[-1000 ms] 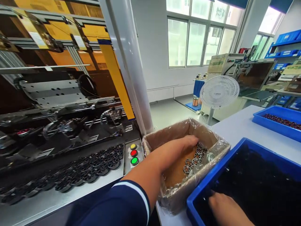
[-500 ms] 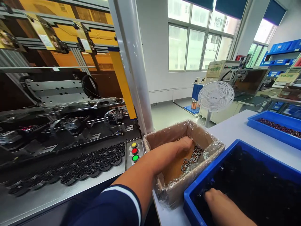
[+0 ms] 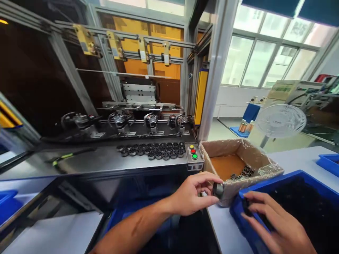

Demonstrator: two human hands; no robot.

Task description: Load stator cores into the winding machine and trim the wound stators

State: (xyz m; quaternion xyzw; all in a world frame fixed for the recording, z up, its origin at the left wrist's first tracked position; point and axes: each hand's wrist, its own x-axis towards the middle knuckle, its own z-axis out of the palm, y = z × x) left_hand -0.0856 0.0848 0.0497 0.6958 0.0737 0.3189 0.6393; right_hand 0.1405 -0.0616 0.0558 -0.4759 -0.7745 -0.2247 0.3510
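Observation:
My left hand [image 3: 194, 194] pinches a dark, ring-shaped stator core [image 3: 218, 190] between thumb and fingers, in front of the cardboard box's near wall. To its right, my right hand [image 3: 280, 220] has its fingers closed around a small black part [image 3: 247, 206], just over the corner of the blue bin; its exact shape is partly hidden by the fingers. The plastic-lined cardboard box [image 3: 221, 146] holds a cluster of slotted metal cores [image 3: 246, 171] on its brown bottom. Dark pieces [image 3: 304, 204] fill the blue bin [image 3: 300, 173].
Rows of dark cores [image 3: 159, 150] stand on the metal ledge of the machine [image 3: 87, 162]. A button panel [image 3: 192, 163] with yellow, red and green buttons sits at the ledge's right end. A white fan [image 3: 282, 121] stands behind the table [image 3: 222, 225].
The view has swung left toward the machine. My left hand has come out of the cardboard box with a core, and my right hand has risen from the blue bin with a black part.

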